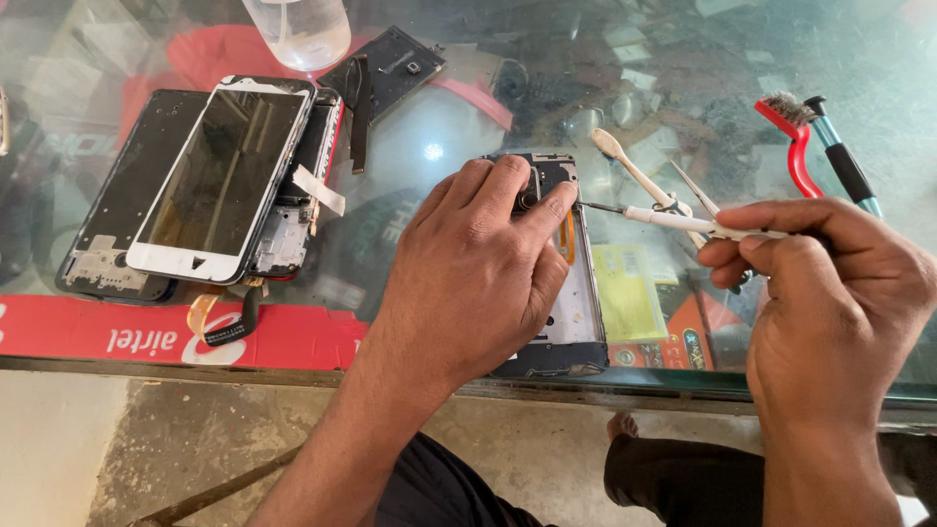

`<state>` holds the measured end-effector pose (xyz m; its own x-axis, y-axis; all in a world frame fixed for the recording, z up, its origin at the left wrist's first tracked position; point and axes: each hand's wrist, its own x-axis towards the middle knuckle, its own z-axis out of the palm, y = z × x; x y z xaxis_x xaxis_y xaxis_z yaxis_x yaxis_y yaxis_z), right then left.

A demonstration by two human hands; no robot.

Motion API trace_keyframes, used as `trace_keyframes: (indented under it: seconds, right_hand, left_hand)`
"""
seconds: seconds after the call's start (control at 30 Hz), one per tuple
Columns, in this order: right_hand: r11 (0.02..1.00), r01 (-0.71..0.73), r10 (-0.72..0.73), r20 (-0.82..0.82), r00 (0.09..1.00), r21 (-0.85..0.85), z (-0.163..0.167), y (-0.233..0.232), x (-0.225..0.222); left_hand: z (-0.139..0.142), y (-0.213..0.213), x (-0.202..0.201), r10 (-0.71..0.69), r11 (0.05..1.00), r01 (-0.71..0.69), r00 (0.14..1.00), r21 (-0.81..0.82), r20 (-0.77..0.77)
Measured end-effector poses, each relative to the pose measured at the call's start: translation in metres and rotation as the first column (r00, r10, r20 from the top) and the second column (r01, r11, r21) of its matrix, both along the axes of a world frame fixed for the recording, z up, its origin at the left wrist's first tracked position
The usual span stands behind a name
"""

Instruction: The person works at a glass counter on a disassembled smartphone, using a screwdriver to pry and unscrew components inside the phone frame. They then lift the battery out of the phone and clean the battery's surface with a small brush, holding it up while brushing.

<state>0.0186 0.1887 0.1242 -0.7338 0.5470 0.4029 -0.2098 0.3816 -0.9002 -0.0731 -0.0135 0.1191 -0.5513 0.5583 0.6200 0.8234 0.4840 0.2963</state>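
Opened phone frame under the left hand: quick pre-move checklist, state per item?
1. Opened phone frame pinned flat on the glass counter by the left hand: ok.
2. White-handled screwdriver gripped in the right hand: ok.
3. Tip at the frame's upper edge, beside the left fingertips: ok.
4. Tip seated in a screw: cannot tell, too small.
5. Frame well onto the counter: not ok, its lower end sits at the near edge.
6. Space around the tool: not ok, a spudger and tweezers lie right beside the shaft.
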Motion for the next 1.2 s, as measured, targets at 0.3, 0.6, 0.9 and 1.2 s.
trace_keyframes:
  seconds: [0.3, 0.6, 0.9, 1.2]
  right_hand:
    - [0.999, 0.019, -0.021, 0.065, 0.998, 0.026, 0.006, -0.001, -0.004]
    - [0.999, 0.033, -0.035, 0.08, 0.996, 0.024, 0.01, -0.004, -0.003]
    - [0.998, 0.038, -0.042, 0.076, 0.996, 0.059, 0.012, -0.001, -0.004]
    - [0.999, 0.037, -0.037, -0.001, 0.999, 0.021, 0.0, 0.01, 0.001]
  left_hand:
    - [-0.001, 0.002, 0.001, 0.0, 1.0, 0.0, 1.0, -0.002, -0.006]
    - [0.001, 0.003, 0.002, 0.001, 1.0, -0.001, 1.0, -0.002, -0.002]
    - [0.002, 0.006, 0.002, 0.014, 1.0, -0.014, 1.0, -0.014, -0.007]
    - [0.003, 0.008, 0.004, 0.012, 1.0, -0.013, 0.999, -0.024, -0.03]
